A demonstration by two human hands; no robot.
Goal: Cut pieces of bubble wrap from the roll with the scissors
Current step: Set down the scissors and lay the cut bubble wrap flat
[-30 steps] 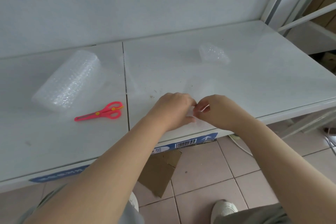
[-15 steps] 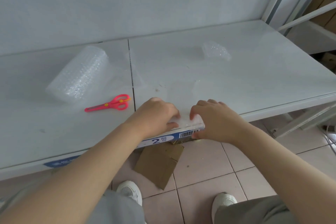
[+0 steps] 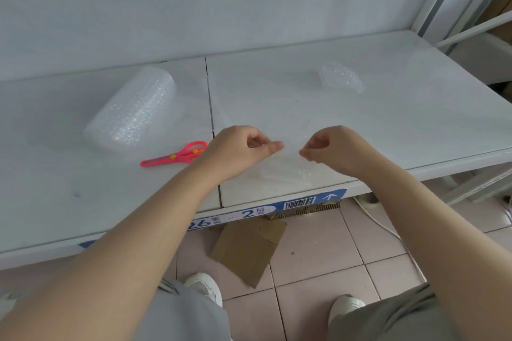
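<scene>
The bubble wrap roll (image 3: 133, 112) lies on the left half of the white table (image 3: 388, 130). Pink scissors (image 3: 177, 157) lie closed just in front of it, untouched. A clear cut piece of bubble wrap (image 3: 288, 171) sits near the table's front edge. My left hand (image 3: 241, 148) and my right hand (image 3: 335, 147) hover just above it, a short gap between them. Each has thumb and forefinger pinched together, seemingly on the piece's top corners; the clear film is hard to make out there.
Another cut piece of bubble wrap (image 3: 340, 77) lies at the back right of the table. A seam (image 3: 210, 108) splits the tabletop. Shelving (image 3: 484, 25) stands to the right. Cardboard (image 3: 249, 249) lies on the tiled floor by my feet.
Both hands have risen from pressing the piece flat at the table's edge and have drawn apart, fingertips now pinched. The roll and the scissors have not moved.
</scene>
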